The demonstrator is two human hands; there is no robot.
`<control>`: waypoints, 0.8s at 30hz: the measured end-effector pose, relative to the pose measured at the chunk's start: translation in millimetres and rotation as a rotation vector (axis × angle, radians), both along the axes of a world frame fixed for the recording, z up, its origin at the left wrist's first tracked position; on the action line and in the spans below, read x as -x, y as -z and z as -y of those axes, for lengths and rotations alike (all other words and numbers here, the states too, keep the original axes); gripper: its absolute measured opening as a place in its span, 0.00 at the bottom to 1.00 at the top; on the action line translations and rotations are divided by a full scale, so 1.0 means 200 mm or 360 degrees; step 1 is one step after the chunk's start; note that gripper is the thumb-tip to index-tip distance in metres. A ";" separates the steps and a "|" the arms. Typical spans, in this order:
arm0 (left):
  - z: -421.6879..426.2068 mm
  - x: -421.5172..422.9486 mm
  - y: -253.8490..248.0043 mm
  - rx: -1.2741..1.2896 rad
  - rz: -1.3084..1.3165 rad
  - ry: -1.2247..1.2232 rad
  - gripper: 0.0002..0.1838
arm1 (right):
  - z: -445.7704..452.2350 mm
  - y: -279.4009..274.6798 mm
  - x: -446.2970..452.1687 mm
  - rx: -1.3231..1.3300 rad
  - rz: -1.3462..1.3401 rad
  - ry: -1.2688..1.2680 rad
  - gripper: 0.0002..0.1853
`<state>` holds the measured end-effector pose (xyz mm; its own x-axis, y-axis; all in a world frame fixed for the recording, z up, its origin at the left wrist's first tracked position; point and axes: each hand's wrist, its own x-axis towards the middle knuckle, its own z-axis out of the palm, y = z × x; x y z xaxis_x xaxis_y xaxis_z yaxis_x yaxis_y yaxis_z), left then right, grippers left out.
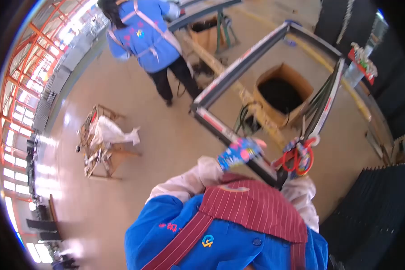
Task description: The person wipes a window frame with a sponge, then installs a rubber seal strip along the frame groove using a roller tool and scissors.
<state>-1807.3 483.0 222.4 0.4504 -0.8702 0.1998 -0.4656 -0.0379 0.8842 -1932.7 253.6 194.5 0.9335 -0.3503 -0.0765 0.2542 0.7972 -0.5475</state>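
Observation:
My left hand, in a blue and pink patterned glove, lies over the near bar of a large dark rectangular frame, somewhat blurred, with its fingers stretched out to the right. At the frame's near right corner, my right hand, also gloved, is closed around scissors with big red handles. The scissors' blades point up and away over the frame's right bar. White and red printed strips run along the frame's bars. Part of the right hand's grip is hidden behind the red handles.
Through the frame shows a cardboard box with dark contents, beside a worn yellow beam. A co-worker in blue stands ahead left. A cluttered low wooden stand is at left; dark stacked strips lie right.

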 end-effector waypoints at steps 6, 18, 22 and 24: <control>-0.66 -0.19 0.63 0.0210 -0.1237 -0.1664 0.11 | 0.10 0.24 0.03 -0.0081 0.0242 -0.0183 0.17; -0.46 -0.36 0.72 -0.0511 -0.1318 -0.1745 0.14 | 0.06 0.20 0.00 -0.0071 0.0115 -0.0112 0.16; -0.46 -0.39 0.73 -0.0577 -0.1234 -0.1749 0.14 | 0.06 0.19 0.00 -0.0030 0.0127 -0.0107 0.16; -0.47 -0.41 0.76 -0.0694 -0.0931 -0.1777 0.14 | 0.06 0.20 0.00 -0.0032 0.0138 -0.0110 0.16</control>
